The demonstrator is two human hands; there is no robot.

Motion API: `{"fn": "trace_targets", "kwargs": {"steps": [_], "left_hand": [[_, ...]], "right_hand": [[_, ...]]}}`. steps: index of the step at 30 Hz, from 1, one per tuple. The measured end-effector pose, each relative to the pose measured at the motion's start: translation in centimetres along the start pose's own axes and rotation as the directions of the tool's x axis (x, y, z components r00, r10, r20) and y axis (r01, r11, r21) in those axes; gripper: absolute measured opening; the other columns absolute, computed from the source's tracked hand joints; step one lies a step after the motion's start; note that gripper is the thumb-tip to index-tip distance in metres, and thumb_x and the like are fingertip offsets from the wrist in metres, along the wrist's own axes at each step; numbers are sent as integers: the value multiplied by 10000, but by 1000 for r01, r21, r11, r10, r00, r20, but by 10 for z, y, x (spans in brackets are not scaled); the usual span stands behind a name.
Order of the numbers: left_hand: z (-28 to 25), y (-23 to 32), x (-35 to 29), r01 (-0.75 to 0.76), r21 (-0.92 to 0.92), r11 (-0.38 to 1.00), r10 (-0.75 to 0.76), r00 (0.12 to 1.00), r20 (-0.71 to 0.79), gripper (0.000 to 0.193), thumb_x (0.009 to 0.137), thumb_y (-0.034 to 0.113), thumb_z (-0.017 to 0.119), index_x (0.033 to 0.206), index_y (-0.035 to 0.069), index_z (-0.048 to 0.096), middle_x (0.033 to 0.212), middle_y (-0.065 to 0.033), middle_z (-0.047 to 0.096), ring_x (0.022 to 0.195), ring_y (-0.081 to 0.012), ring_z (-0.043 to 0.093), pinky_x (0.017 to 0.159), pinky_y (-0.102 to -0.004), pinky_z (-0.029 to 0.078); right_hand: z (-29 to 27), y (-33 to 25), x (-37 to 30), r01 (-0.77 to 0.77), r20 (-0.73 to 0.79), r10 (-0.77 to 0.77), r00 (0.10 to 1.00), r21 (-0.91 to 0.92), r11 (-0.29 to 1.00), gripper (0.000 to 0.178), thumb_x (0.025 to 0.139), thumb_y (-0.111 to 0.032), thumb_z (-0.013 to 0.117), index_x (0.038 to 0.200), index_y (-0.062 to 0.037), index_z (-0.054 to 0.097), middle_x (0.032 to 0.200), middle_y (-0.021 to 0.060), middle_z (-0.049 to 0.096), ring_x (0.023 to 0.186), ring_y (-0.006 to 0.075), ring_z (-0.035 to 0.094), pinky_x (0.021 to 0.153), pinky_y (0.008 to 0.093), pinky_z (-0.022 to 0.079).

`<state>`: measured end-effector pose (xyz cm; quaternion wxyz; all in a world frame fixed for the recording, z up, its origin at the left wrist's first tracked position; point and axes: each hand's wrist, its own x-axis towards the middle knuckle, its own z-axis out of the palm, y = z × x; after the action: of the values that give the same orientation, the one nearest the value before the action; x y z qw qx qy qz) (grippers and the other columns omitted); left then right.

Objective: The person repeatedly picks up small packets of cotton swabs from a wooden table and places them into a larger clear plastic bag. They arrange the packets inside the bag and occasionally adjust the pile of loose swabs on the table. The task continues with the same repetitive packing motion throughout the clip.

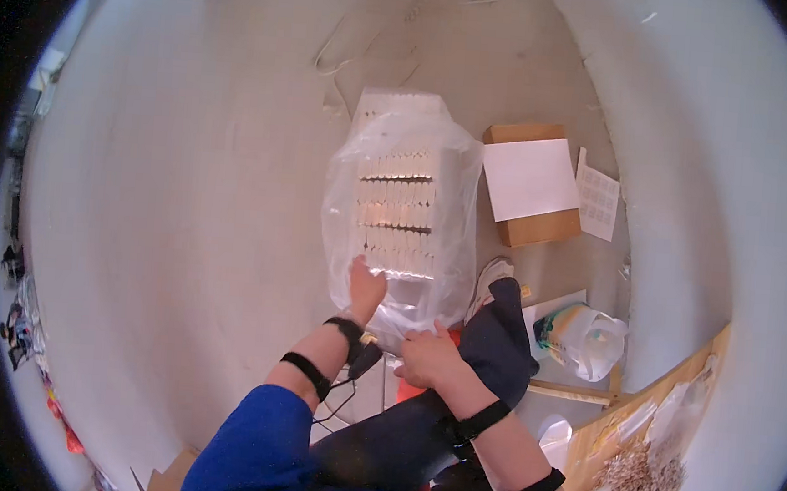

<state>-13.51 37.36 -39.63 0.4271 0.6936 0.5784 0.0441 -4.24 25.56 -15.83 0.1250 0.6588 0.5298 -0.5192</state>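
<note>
A clear plastic bag [458, 195] lies in front of me, spread around several rows of slim white pieces [396, 202] packed side by side. My left hand [368, 289] reaches over the bag's near part. Its fingertips are at the left end of the nearest row, thumb and forefinger apart, with nothing visible between them. At the bag's near edge, my right hand [429, 357] is closed on the plastic, its fingers curled and partly hidden. Beyond the rows, a white block-like stack [401, 105] sticks out at the bag's far end.
Right of the bag, a cardboard box [541, 228] has a white sheet [530, 178] on top. A printed sheet [597, 200] lies beside it. Nearer are a plastic-wrapped roll-shaped package [583, 341] and a wooden frame [570, 393]. My shoe [491, 280] stands close to the bag's right side.
</note>
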Motion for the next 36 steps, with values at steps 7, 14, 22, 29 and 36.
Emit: {"fn": "trace_targets", "kwargs": {"steps": [7, 14, 22, 29, 36], "left_hand": [[-65, -91, -12, 755, -375, 538, -430, 628, 649, 457, 834, 317, 642, 1130, -19, 548, 1072, -185, 589, 932, -266, 563, 827, -355, 450], [-118, 46, 3, -175, -398, 900, 32, 939, -342, 180, 849, 117, 536, 953, -20, 588, 825, -132, 617, 748, -222, 567, 694, -354, 449], [-119, 23, -31, -411, 179, 894, 443, 871, -212, 278, 754, 93, 611, 1028, 51, 600, 956, -125, 620, 946, -302, 561, 862, -392, 432], [-79, 161, -140, -777, -261, 572, 807, 590, 13, 497, 764, 80, 631, 1232, 3, 481, 1188, -179, 524, 1137, -364, 471, 1000, -439, 365], [-30, 209, -357, -852, -475, -221, 713, -474, 516, 587, 804, 162, 640, 1330, 39, 413, 1343, -186, 449, 1268, -363, 404, 1076, -501, 278]], "right_hand": [[14, -25, -13, -36, -238, 38, 971, 16, 999, 464, 772, -387, 694, 1081, -44, 644, 1122, 117, 593, 1122, 294, 546, 1053, 512, 307], [30, -47, -103, -38, -448, 121, 886, 189, 981, 507, 782, -362, 693, 1124, -2, 590, 1231, 145, 546, 1174, 291, 516, 1021, 471, 358], [119, -85, -195, -13, -537, 239, 809, 389, 921, 546, 845, -362, 620, 1235, 9, 529, 1302, 166, 514, 1182, 322, 499, 1008, 409, 381], [255, -64, -249, -95, -655, 738, 161, 734, 672, 535, 806, -208, 641, 1276, -13, 475, 1320, 194, 465, 1224, 368, 434, 1030, 461, 360], [369, -37, -256, -63, -446, 818, -363, 888, 456, 640, 748, -143, 680, 1317, -17, 416, 1379, 222, 360, 1284, 412, 337, 1045, 477, 345]]}}
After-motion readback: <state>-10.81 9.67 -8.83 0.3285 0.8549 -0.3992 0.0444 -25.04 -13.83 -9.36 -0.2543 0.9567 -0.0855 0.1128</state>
